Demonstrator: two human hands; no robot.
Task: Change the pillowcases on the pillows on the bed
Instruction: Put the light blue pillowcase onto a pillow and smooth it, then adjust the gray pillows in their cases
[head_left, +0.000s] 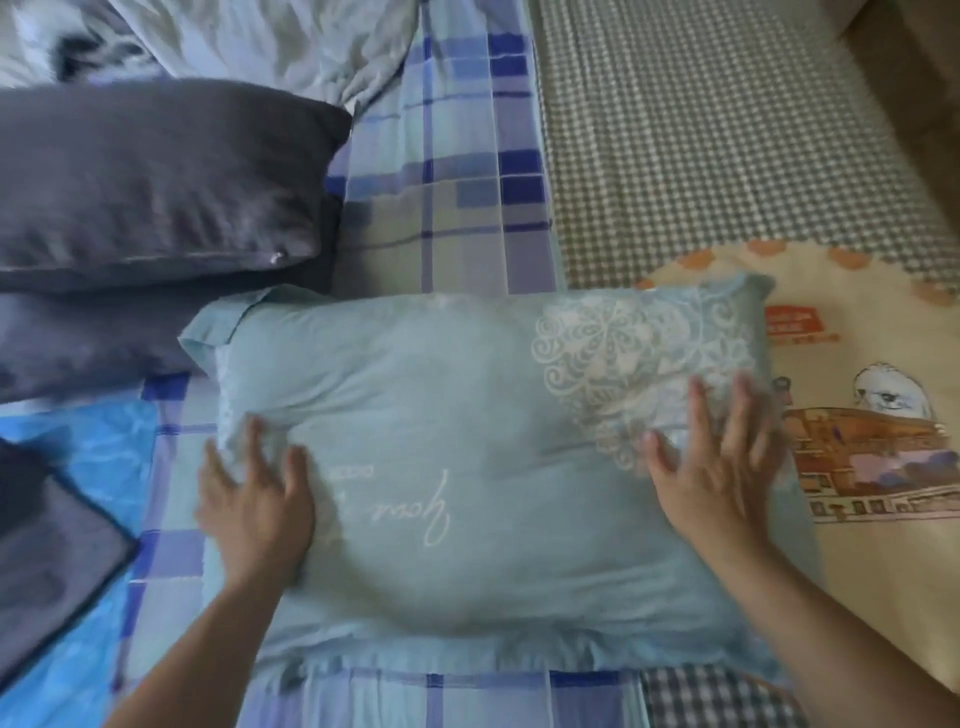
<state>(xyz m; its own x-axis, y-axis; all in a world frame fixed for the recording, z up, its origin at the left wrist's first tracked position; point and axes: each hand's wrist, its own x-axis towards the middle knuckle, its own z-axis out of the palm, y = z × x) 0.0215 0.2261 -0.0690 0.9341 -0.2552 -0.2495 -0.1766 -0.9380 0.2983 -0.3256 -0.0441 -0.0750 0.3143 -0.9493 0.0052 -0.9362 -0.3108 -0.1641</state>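
A pillow in a light blue pillowcase (467, 441) with white lace print and script lettering lies across the bed in front of me. My left hand (254, 493) presses flat on its left end with fingers spread. Spread the same way, my right hand (711, 457) rests on the right end over the lace print. Two pillows in dark grey cases (145, 176) are stacked at the left, the lower one (88, 343) partly hidden under the upper. A folded dark grey cloth (47, 551) lies at the lower left.
The bed wears a blue plaid sheet (452, 182). A grey-white checked blanket (727, 140) lies to the right, with a cream cartoon-print cover (872, 415) beside the pillow. A crumpled grey duvet (270, 36) sits at the top. A bright blue patterned cloth (83, 447) lies at the left.
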